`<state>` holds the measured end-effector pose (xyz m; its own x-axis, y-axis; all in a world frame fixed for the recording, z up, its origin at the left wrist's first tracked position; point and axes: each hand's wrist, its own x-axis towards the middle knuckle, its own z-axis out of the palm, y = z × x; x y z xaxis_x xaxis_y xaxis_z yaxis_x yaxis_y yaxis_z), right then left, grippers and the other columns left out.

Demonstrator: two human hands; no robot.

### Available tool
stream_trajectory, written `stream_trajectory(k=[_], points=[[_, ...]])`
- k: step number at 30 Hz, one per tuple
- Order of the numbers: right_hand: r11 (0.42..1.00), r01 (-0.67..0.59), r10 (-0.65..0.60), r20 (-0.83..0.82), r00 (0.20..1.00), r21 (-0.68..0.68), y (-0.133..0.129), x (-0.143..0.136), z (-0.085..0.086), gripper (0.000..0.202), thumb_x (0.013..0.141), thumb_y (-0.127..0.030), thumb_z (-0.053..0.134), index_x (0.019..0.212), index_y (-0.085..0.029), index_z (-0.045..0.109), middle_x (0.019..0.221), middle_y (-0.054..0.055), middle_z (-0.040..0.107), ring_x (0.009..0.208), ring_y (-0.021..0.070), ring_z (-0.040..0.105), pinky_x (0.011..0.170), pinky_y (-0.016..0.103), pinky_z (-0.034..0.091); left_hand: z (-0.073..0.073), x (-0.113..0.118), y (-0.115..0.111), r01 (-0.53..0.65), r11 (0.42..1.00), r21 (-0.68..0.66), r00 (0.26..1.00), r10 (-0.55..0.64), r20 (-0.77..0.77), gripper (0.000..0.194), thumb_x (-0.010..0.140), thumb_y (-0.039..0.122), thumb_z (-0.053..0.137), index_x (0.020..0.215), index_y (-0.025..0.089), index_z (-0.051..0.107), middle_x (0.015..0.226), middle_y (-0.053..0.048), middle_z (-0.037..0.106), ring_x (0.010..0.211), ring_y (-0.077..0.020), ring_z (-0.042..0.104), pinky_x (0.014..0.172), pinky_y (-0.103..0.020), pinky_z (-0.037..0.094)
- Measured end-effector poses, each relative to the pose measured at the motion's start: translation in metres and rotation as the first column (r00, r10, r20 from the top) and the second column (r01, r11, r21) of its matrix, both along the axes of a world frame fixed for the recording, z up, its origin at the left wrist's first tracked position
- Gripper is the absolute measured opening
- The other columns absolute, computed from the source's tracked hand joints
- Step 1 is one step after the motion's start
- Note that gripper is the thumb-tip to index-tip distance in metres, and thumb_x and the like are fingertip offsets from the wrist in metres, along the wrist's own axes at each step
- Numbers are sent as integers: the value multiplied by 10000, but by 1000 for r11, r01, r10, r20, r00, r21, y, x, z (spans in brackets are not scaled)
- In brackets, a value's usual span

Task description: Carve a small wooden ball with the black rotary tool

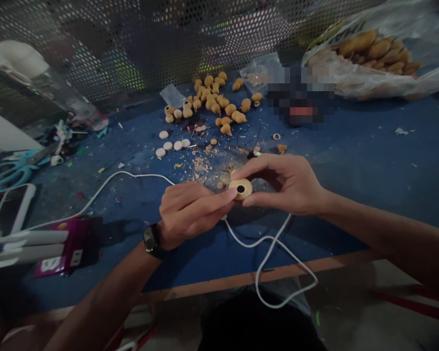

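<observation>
Between my two hands is a small tan gourd [246, 185] with a dark round hole facing up at me. My right hand [290, 185] pinches it from the right, thumb below and index finger above. From the left, the closed fingers of my left hand [192, 209] grip its edge near the hole; a black watch is on that wrist. A white cable [241, 240] runs under and around the hands, and what it connects to is hidden. Just beyond the fingers lie pale shavings [201, 165] and several white round discs [177, 146].
Several whole small gourds [212, 97] are heaped toward the back. A plastic bag [358, 80] of gourds stands at back right. Left are scissors [12, 168], a phone [10, 209] and a purple box [73, 243]. A perforated metal panel [131, 53] closes the back; a wooden edge [205, 285] runs in front.
</observation>
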<state>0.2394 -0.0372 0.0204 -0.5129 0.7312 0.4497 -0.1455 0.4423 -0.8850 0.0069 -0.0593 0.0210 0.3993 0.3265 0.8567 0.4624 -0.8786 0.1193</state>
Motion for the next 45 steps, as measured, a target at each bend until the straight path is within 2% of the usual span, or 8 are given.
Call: stream_trajectory(k=[7,11,18,23,29,38,41,45], points=[[1000,30,-30,45,999,1,-1,1,2,334,859,-419,880,1147,-270,798,1040,12,822,908,174,767,872,321,644,3,-3,1,82,997,-9,996,-82,-24,225,890,125,816,1093,190,742,684,44,728,531,-80,617,545,-219,485],[998,61,-61,54,997,7,-2,0,2,326,845,-415,890,1123,-270,803,1018,11,826,894,181,771,847,320,649,4,-5,2,110,994,-14,992,-111,-55,215,909,129,785,1113,186,748,684,24,732,534,-92,625,538,-232,482],[989,118,-126,91,988,87,-4,1,1,326,853,-439,878,1124,-272,804,1011,21,828,878,192,772,807,321,643,4,-5,0,70,997,-30,995,-72,-69,179,943,168,761,1110,231,759,679,34,740,537,-83,636,550,-222,491],[982,139,-150,77,986,128,-5,0,3,303,855,-442,874,1100,-276,811,982,17,830,834,192,770,765,317,643,4,-6,1,87,996,-25,994,-89,-65,190,924,154,774,1105,205,747,678,27,736,533,-86,628,556,-223,488],[977,180,-196,138,971,115,-6,1,4,294,847,-454,874,1077,-279,820,957,20,832,797,202,770,727,334,651,4,-4,1,64,998,-17,996,-65,-64,180,944,181,751,1117,229,738,662,44,719,511,-79,603,542,-213,467],[984,148,-164,178,970,97,-4,3,7,245,861,-445,863,1051,-293,831,890,5,827,730,187,761,702,320,644,-2,1,4,29,999,30,999,-28,-23,148,967,231,745,1115,234,759,608,62,664,483,-61,572,532,-199,458],[986,135,-150,177,973,95,-4,2,7,250,845,-438,879,1038,-287,827,887,4,825,734,184,763,710,314,644,-5,3,5,-15,999,52,999,16,-28,142,965,270,755,1105,248,768,573,76,629,465,-57,549,536,-191,466],[990,108,-122,164,979,92,-3,1,5,299,856,-449,871,1074,-258,794,928,4,824,773,176,774,739,294,638,-3,4,2,-39,999,-11,999,39,-18,134,935,266,783,1066,238,779,572,69,649,464,-62,562,524,-191,467]])
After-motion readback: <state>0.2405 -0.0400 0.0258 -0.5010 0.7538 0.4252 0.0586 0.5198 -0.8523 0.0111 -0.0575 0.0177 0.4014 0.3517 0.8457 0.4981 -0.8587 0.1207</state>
